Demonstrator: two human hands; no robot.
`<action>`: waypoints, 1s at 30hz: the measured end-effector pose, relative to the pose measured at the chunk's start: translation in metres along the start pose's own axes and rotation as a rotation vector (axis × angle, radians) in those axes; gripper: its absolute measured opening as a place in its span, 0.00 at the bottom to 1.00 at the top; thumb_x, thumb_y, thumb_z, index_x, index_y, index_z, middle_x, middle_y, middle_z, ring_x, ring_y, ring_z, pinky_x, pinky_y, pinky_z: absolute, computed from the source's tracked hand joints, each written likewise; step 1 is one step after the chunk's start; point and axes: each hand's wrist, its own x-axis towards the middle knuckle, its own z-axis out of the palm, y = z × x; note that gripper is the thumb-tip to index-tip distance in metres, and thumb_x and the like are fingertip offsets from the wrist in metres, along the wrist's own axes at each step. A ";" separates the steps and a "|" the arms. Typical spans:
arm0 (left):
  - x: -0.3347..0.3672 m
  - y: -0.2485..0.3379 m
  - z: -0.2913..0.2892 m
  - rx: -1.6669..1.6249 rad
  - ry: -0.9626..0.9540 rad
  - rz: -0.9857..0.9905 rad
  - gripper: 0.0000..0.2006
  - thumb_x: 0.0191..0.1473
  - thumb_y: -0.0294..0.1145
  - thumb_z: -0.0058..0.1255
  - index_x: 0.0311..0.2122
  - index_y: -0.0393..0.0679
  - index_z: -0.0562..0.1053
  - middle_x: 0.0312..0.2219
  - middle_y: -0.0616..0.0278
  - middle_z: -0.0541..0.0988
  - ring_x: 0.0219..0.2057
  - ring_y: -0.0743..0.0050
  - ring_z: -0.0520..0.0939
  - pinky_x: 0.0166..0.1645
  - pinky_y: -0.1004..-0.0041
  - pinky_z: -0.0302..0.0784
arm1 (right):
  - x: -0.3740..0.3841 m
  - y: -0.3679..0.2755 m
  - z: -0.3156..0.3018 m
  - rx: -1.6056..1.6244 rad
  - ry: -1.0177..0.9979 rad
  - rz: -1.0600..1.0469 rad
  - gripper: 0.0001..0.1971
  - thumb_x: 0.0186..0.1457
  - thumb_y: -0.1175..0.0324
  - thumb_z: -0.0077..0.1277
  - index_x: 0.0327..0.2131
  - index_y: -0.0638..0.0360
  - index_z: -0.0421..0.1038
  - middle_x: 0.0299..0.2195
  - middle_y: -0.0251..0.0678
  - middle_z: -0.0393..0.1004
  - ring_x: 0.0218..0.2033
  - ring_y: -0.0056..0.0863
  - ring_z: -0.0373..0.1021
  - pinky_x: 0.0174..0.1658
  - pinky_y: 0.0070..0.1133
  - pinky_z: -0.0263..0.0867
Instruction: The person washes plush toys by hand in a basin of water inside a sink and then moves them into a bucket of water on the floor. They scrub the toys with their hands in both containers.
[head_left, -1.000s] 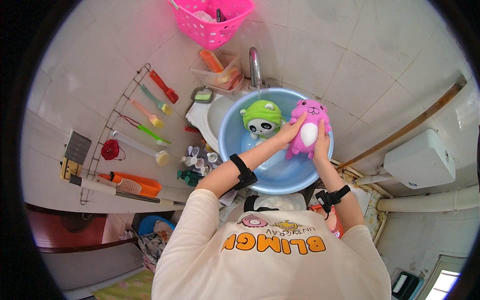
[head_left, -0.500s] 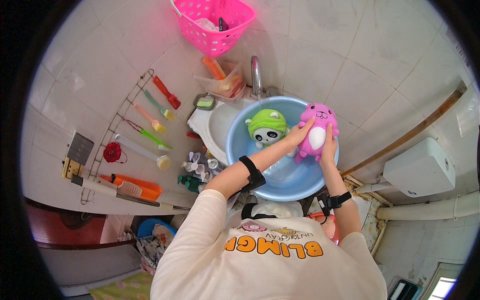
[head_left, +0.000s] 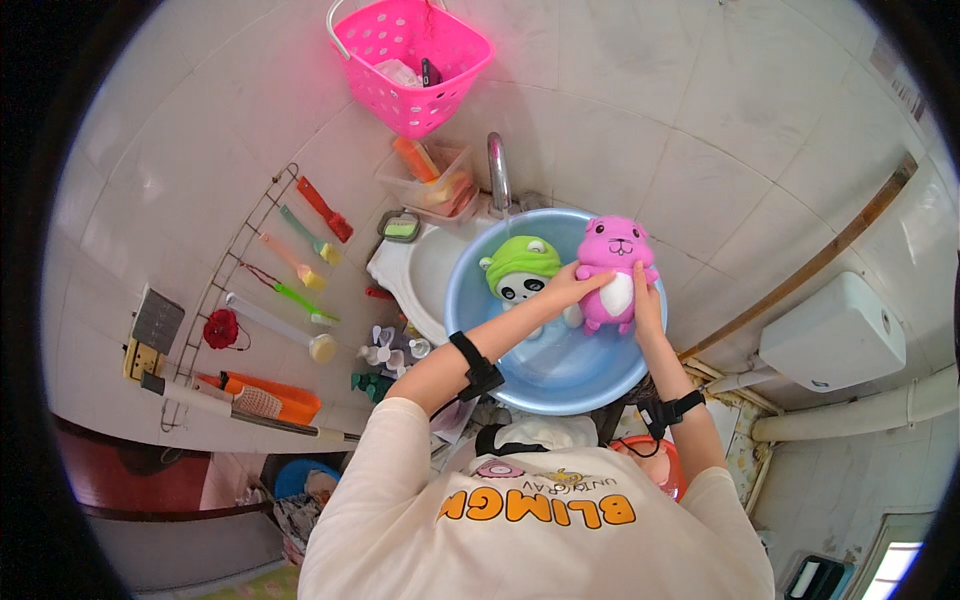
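Between my two hands I hold a pink plush toy (head_left: 614,243) with a white belly, upright over the right side of a blue basin (head_left: 465,372). My left hand (head_left: 582,288) grips its left side, thumb on the belly. My right hand (head_left: 646,303) is closed round its right side. A panda plush toy (head_left: 522,270) in a green hood sits in the basin, partly behind my left forearm. Shallow water seems to lie at the basin's bottom, under the faucet (head_left: 499,172).
The basin rests over a white sink (head_left: 408,262). A pink basket (head_left: 408,100) hangs above a clear box (head_left: 430,190) with sponges. Several brushes hang on a wall rack (head_left: 250,225) at left, above pump bottles (head_left: 385,350). A white cistern (head_left: 832,332) and a wooden strip (head_left: 810,255) are at right.
Both hands have moved the pink plush slightly left, and it now stands straighter, facing me. The whole view has shifted a little. The panda plush stays in the basin.
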 end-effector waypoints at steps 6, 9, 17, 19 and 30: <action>-0.025 0.014 -0.016 0.182 0.012 0.199 0.31 0.41 0.35 0.62 0.51 0.37 0.62 0.44 0.56 0.71 0.45 0.71 0.73 0.49 0.72 0.69 | -0.027 -0.003 0.000 -0.004 -0.313 0.041 0.28 0.51 0.59 0.54 0.52 0.59 0.57 0.44 0.35 0.67 0.42 0.23 0.65 0.45 0.20 0.63; -0.028 0.015 -0.035 0.141 -0.029 0.233 0.34 0.37 0.36 0.65 0.50 0.38 0.63 0.43 0.58 0.71 0.45 0.72 0.72 0.49 0.72 0.69 | -0.033 -0.006 0.011 -0.066 -0.455 -0.009 0.33 0.47 0.67 0.58 0.55 0.57 0.52 0.45 0.35 0.65 0.46 0.23 0.63 0.47 0.23 0.62; -0.044 0.021 -0.018 0.061 0.156 0.586 0.21 0.47 0.32 0.57 0.45 0.37 0.66 0.38 0.59 0.74 0.39 0.73 0.74 0.45 0.74 0.69 | -0.039 -0.013 0.047 0.097 -0.283 -0.099 0.26 0.54 0.59 0.50 0.53 0.59 0.55 0.47 0.34 0.64 0.48 0.23 0.61 0.49 0.20 0.59; -0.047 0.026 -0.019 0.108 0.234 0.649 0.18 0.48 0.33 0.55 0.43 0.36 0.67 0.36 0.59 0.75 0.37 0.74 0.74 0.43 0.74 0.70 | -0.048 -0.025 0.069 0.101 -0.235 -0.163 0.24 0.55 0.59 0.49 0.52 0.59 0.57 0.45 0.34 0.65 0.46 0.23 0.62 0.48 0.20 0.59; -0.053 0.041 -0.013 0.155 0.578 0.768 0.15 0.53 0.39 0.49 0.33 0.34 0.72 0.25 0.57 0.77 0.27 0.73 0.75 0.33 0.72 0.69 | -0.053 -0.040 0.106 0.127 -0.005 -0.367 0.19 0.55 0.59 0.48 0.42 0.65 0.67 0.36 0.34 0.72 0.37 0.20 0.66 0.40 0.20 0.63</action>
